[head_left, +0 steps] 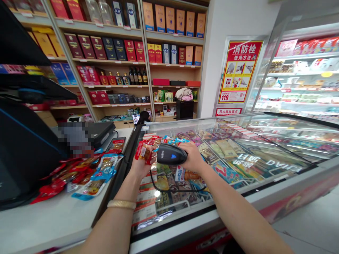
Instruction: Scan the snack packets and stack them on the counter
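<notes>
In my left hand [139,170] is a small red snack packet [143,152], pinched in the fingers with its barcode label showing. My right hand [192,157] grips a black handheld barcode scanner [169,154], whose head points left at the packet, a short way from it. From the scanner a black cord [174,191] loops down over the glass lid. Both hands are above the chest freezer [254,192]. Left of them, a pile of red and blue snack packets [79,176] lies on the white counter [53,220].
A black checkout terminal [23,141] stands on the counter's left side. The freezer's sliding glass lid [265,148] covers packaged goods. Behind are shelves [106,63] of boxed bottles, a red fire-hydrant poster [241,70] and a lit refrigerated display [304,76]. A dark-haired person's head [144,116] shows beyond the freezer.
</notes>
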`<state>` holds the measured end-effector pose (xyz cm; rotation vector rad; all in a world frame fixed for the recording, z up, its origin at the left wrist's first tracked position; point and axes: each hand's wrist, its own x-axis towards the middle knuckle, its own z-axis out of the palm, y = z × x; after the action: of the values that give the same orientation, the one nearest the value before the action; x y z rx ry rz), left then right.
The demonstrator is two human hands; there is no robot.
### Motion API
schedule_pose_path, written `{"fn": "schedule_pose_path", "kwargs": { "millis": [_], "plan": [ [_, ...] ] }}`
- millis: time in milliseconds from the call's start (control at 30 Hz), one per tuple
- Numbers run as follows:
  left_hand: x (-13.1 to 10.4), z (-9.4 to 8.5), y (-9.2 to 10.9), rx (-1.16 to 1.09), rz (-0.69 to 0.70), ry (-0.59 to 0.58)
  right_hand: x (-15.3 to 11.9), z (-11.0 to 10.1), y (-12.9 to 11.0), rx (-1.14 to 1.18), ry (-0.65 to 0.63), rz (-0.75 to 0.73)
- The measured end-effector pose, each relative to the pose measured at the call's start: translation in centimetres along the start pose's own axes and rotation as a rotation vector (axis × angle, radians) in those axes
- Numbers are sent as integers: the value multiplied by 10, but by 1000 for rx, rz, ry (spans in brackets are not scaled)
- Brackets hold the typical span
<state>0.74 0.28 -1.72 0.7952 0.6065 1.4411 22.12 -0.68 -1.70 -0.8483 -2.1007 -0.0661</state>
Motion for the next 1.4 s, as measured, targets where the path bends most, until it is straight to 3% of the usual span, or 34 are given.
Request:
{"fn": "schedule_pose_path", "kwargs": {
  "millis": [133,233,400,467,767,900,1000,1100,1400],
  "plan": [
    [3,-2,-2,-5,4,19,0,0,0,-11,-1,12],
    [5,-1,-1,-51,-23,99,-2,1,1,-29,23,24],
    [9,3,9,-139,22,456,-3,2,8,-24,102,34],
    [12,0,16,-143,78,534,-4,3,10,-13,125,34],
    [16,-39,61,-159,453,843,-5,2,10,-22,141,61],
    [19,-65,74,-120,530,971,-5,0,13,-30,139,60],
    [23,-78,73,-31,512,978,-5,-1,16,-35,148,64],
    [26,-77,70,-128,434,913,-5,-1,18,-40,178,70],
    [19,-38,66,-339,189,739,-3,-3,24,-38,192,101]
  ]
}}
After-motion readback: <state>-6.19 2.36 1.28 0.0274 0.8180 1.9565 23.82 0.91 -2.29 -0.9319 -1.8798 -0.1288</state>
